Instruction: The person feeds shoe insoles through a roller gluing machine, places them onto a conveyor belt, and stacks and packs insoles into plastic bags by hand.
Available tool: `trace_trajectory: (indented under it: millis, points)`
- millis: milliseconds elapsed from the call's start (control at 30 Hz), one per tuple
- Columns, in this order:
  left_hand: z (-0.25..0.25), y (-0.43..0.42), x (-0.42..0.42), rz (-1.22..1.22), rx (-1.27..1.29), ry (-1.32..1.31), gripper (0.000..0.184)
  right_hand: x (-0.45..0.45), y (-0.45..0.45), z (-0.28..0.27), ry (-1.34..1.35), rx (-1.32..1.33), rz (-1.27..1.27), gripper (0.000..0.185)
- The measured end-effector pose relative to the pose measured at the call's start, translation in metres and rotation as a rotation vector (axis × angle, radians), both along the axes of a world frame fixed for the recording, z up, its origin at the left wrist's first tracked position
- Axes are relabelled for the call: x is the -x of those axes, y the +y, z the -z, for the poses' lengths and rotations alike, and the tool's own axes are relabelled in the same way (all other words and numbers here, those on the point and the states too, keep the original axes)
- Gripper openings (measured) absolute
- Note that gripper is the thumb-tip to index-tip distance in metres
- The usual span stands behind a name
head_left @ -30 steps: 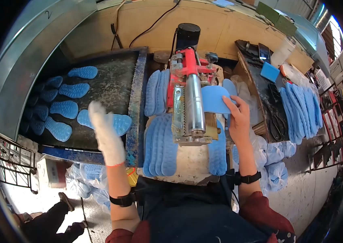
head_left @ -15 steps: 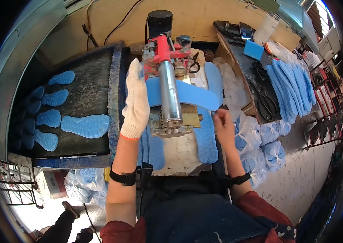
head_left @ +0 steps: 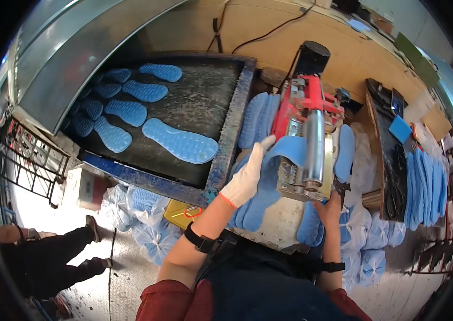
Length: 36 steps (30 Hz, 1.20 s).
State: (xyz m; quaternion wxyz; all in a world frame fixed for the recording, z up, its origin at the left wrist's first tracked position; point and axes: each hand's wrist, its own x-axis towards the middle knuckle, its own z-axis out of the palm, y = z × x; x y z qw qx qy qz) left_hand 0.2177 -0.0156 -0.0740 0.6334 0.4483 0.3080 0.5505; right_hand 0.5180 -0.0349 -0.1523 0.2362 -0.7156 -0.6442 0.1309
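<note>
My left hand (head_left: 247, 179), in a white knitted glove, is closed at the edge of a blue insole (head_left: 292, 148), which bends out from the left of the metal roller (head_left: 315, 152) on the red machine (head_left: 312, 93). Bare, my right hand (head_left: 331, 211) is below the machine's right side, its fingers curled and partly hidden; a small dark object shows beside them, too unclear to name. Stacked blue insoles (head_left: 252, 120) lie left of the machine. More lie beneath my left hand and at the lower right (head_left: 309, 224).
Several textured blue insoles (head_left: 181, 142) lie on a dark, blue-edged tray (head_left: 205, 69) at left. At right, a side table (head_left: 392, 182) holds a blue box (head_left: 400, 129) and upright insoles (head_left: 424, 187). Bagged insoles (head_left: 154, 241) are on the floor, near another person's legs (head_left: 71, 246).
The view has swung left. The insole has passed leftward through the roller and now bends down by my left hand, which has closed on it. My right hand has let go of it and moved lower.
</note>
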Motion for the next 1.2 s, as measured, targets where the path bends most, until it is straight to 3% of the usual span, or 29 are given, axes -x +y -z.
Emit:
trace_trajectory:
  millis: [33, 100, 233, 300, 367, 433, 467, 500, 567, 633, 667, 733, 900, 933, 1033, 1100, 1133, 1200]
  points:
    - [-0.004, -0.008, -0.001, 0.039, 0.104, -0.157, 0.077, -0.004, 0.001, 0.007, -0.002, -0.003, -0.011, 0.052]
    - [-0.004, -0.022, 0.003, 0.104, 0.154, -0.189, 0.076, -0.01, 0.003, 0.024, -0.049, -0.069, -0.092, 0.045]
    - [-0.029, -0.063, 0.021, 0.173, 0.167, -0.098, 0.072, -0.008, 0.002, 0.015, 0.033, -0.035, -0.084, 0.044]
    - [-0.045, -0.077, 0.031, 0.226, 0.441, -0.375, 0.068, -0.015, 0.004, 0.019, 0.018, 0.013, -0.083, 0.041]
    - [-0.064, -0.08, 0.04, 0.191, 0.467, -0.489, 0.065, -0.012, 0.003, 0.016, 0.026, 0.005, -0.089, 0.041]
    - [-0.089, -0.071, 0.052, -0.145, 0.447, -0.524, 0.061, -0.009, 0.002, 0.012, 0.034, -0.002, -0.1, 0.041]
    - [-0.079, -0.058, 0.066, -0.195, 0.384, -0.633, 0.052, -0.008, 0.002, 0.011, 0.041, 0.003, -0.099, 0.041]
    - [-0.071, -0.035, 0.081, -0.249, 0.261, -0.615, 0.05, -0.008, 0.002, 0.01, 0.047, 0.007, -0.094, 0.042]
    - [-0.05, 0.009, 0.114, -0.503, 0.131, -0.26, 0.054, -0.013, 0.004, 0.014, 0.058, 0.019, -0.112, 0.043]
    - [-0.063, 0.039, 0.131, -0.63, 0.348, -0.558, 0.06, -0.017, 0.003, 0.016, 0.068, 0.03, -0.116, 0.043]
    - [-0.032, 0.069, 0.154, -0.663, 0.343, -0.592, 0.064, -0.017, 0.003, 0.015, 0.081, 0.047, -0.128, 0.043]
    - [-0.035, 0.093, 0.165, -0.849, 0.524, -0.541, 0.067, -0.019, 0.004, 0.017, 0.094, 0.061, -0.13, 0.043]
    - [-0.022, 0.114, 0.171, -1.013, 0.629, -0.465, 0.07, -0.023, 0.007, 0.029, 0.102, 0.006, -0.159, 0.045]
    - [-0.019, 0.11, 0.172, -1.044, 0.544, -0.152, 0.07, -0.023, 0.006, 0.027, 0.103, 0.009, -0.154, 0.045]
    - [-0.05, 0.096, 0.162, -1.017, 0.564, -0.024, 0.067, -0.02, 0.003, 0.018, 0.051, 0.104, -0.108, 0.041]
    - [-0.073, 0.072, 0.135, -1.17, 0.564, 0.491, 0.069, -0.02, 0.002, 0.014, 0.69, 0.224, -0.113, 0.037]
    - [-0.066, 0.067, 0.129, -1.2, 0.392, 0.416, 0.067, -0.014, 0.0, 0.002, 0.693, 0.223, -0.106, 0.037]
    - [-0.065, 0.045, 0.116, -1.106, 0.244, 0.276, 0.063, 0.0, -0.008, -0.025, 1.151, 0.102, -0.044, 0.034]
